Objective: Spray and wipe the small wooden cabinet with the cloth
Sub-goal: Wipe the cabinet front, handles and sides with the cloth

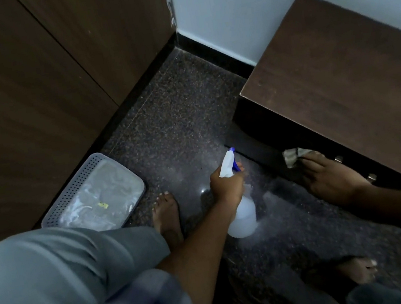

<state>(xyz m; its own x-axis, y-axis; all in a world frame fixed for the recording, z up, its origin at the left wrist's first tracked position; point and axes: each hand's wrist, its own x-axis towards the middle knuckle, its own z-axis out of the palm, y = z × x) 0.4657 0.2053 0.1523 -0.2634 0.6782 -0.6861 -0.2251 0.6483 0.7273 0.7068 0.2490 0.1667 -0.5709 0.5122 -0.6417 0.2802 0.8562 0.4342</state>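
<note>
Spray bottle [242,215], white, blue trigger [235,166]

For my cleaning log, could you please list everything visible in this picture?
spray bottle: one, white with blue trigger, centre
cloth: one, pale, against the cabinet front
small wooden cabinet: one, dark brown, right, by the wall
basket: one, grey, perforated, plastic-lined, floor at left
tall wooden panels: two, brown, left
floor: one, dark speckled
left hand: one, grips the spray bottle's neck
right hand: one, fingers rest on the cloth
feet: two, bare, on the floor
</note>
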